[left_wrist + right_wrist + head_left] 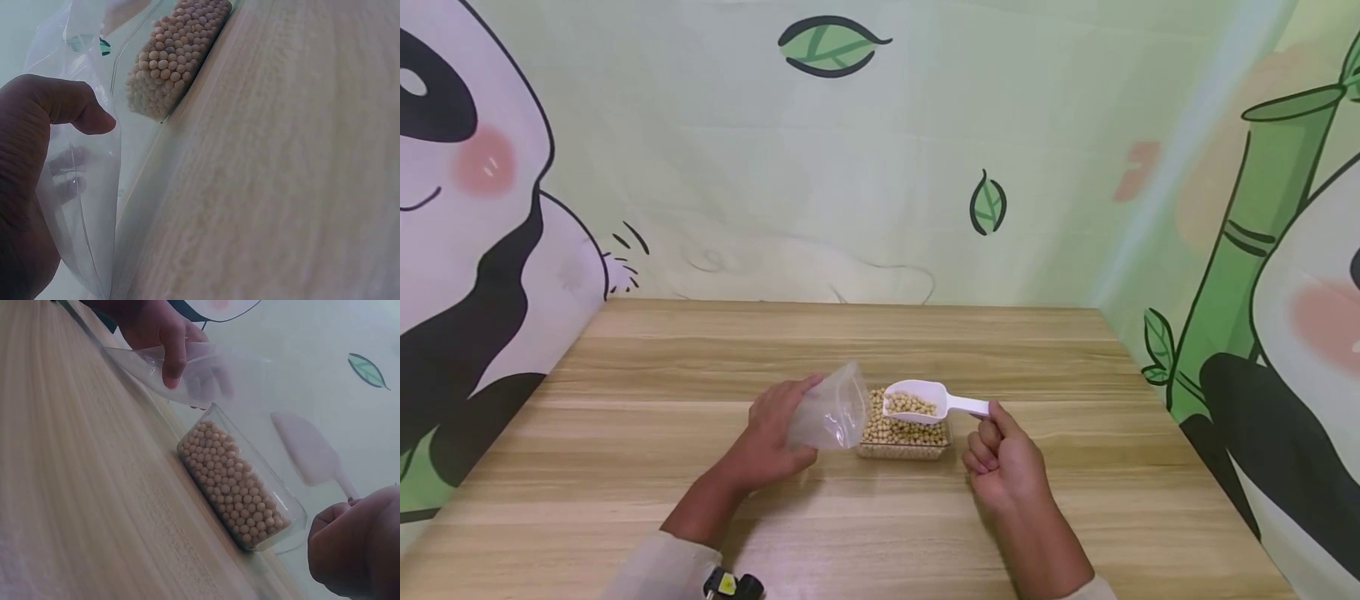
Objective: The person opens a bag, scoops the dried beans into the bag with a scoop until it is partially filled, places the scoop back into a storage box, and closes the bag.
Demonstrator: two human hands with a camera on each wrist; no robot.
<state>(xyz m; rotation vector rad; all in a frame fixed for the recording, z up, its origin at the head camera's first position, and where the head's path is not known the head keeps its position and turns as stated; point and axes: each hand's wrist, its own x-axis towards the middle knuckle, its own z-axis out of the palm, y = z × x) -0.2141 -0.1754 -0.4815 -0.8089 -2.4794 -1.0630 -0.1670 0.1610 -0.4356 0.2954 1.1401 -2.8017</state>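
- Scoop (942,402), white: the right hand (1009,458) pinches its handle between thumb and forefinger, other fingers curled in; the bowl, left of that grip and over the box, carries pale beans (910,405). From the right wrist it is blurred, its load out of sight.
- Clear bag (827,417): held between the left hand's (775,429) thumb and fingers, its wide end right of that grip. The fingers show faintly through the film; whether inside or behind it, I cannot tell.
- Clear box (901,452), full of beans: on the table (895,525) between both grips, partly hidden by the scoop.
- Sleeve (658,565) below the left grip: cropped.
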